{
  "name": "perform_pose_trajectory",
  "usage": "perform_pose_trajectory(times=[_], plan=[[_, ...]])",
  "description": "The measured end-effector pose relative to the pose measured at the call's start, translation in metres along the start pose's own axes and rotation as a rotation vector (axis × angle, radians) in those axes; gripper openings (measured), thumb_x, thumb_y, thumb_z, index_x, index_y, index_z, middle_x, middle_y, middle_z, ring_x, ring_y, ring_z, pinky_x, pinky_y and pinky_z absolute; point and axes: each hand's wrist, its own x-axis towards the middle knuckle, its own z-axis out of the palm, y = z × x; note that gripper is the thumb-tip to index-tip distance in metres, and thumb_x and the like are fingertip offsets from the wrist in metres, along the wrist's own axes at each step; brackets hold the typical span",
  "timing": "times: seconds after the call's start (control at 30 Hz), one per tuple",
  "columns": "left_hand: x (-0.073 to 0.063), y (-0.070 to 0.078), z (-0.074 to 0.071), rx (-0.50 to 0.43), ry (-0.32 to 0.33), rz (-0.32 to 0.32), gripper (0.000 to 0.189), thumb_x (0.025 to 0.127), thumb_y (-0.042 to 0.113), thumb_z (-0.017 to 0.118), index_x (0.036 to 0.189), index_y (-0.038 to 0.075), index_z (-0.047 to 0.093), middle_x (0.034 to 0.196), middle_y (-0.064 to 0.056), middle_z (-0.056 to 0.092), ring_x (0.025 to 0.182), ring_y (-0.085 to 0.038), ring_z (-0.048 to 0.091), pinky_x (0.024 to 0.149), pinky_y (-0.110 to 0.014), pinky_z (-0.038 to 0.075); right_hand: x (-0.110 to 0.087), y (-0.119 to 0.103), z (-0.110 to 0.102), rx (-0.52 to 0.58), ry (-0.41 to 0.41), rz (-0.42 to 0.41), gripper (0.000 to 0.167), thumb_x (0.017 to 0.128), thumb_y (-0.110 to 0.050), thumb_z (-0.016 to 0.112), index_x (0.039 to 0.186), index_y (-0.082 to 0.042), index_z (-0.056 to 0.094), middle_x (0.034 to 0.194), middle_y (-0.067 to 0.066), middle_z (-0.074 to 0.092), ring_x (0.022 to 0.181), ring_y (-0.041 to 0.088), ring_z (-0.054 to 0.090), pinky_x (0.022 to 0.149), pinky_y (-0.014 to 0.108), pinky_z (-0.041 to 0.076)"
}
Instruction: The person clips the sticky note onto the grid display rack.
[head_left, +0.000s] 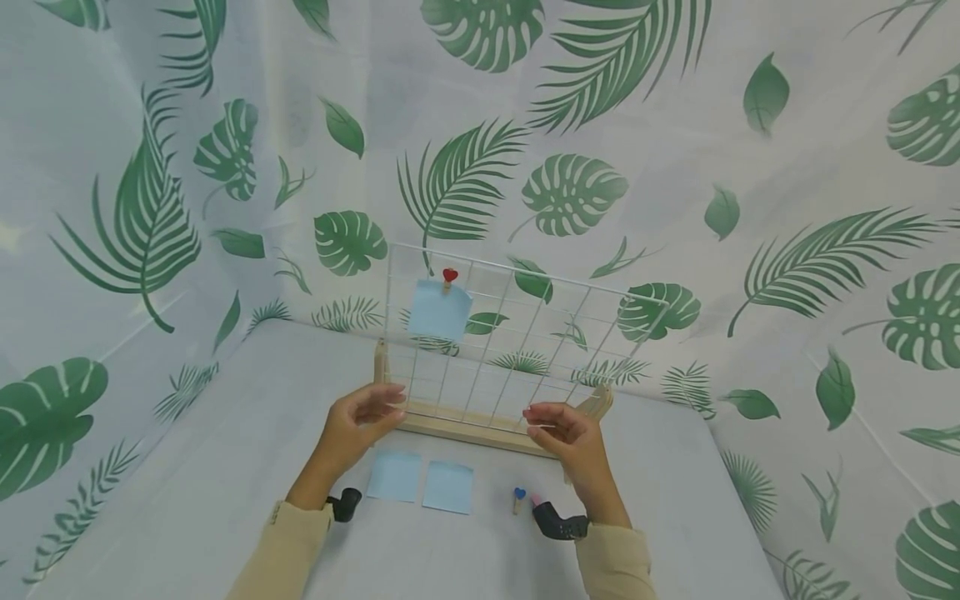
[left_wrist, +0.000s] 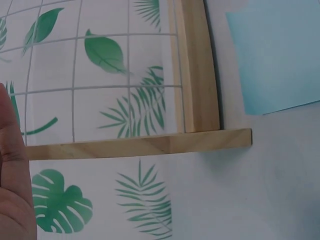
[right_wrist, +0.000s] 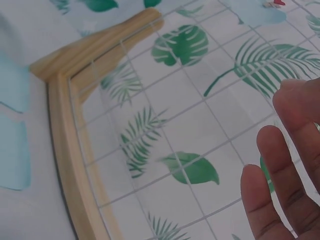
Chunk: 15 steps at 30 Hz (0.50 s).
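Note:
A white wire grid [head_left: 525, 272] leans back in a wooden stand [head_left: 465, 428]. Near its lower left corner is my left hand [head_left: 365, 421], fingers loosely bent and holding nothing. My right hand [head_left: 566, 432] hovers by the lower right part, its fingers apart from the wires in the right wrist view. High on the grid's left side hangs a light blue paper note [head_left: 438, 312], clipped by a clothespin with a red heart [head_left: 449, 276]. Two more blue notes, a left one [head_left: 394, 475] and a right one [head_left: 448, 488], lie before the stand.
A small clothespin with a blue heart [head_left: 519, 497] lies on the white table [head_left: 435, 558], right of the notes. Beside it something pink [head_left: 536, 500] is partly hidden by the black wrist camera [head_left: 558, 523]. Leaf-printed sheets [head_left: 645, 192] surround the table.

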Motion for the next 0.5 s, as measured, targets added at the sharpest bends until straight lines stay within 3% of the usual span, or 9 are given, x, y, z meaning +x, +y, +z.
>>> perform_pose_trajectory(times=[0.27, 0.5], plan=[[-0.007, -0.007, 0.000, -0.018, 0.000, -0.012, 0.034, 0.097, 0.001, 0.077, 0.131, -0.003, 0.070, 0.122, -0.025, 0.075, 0.103, -0.007, 0.071, 0.091, -0.023, 0.057, -0.006, 0.008, 0.000, 0.003, 0.015, -0.004, 0.025, 0.093, 0.016, 0.072, 0.116, 0.021, 0.065, 0.108, -0.007, 0.079, 0.101, 0.007, 0.074, 0.091, 0.021, 0.060], [-0.012, -0.012, 0.000, -0.029, 0.015, -0.017, 0.033, 0.097, 0.000, 0.077, 0.130, -0.002, 0.072, 0.121, -0.022, 0.076, 0.100, -0.006, 0.071, 0.088, -0.021, 0.057, -0.010, 0.013, 0.002, -0.009, 0.049, 0.064, 0.026, 0.093, 0.014, 0.073, 0.117, 0.019, 0.066, 0.108, -0.006, 0.078, 0.102, 0.007, 0.073, 0.091, 0.022, 0.060]])
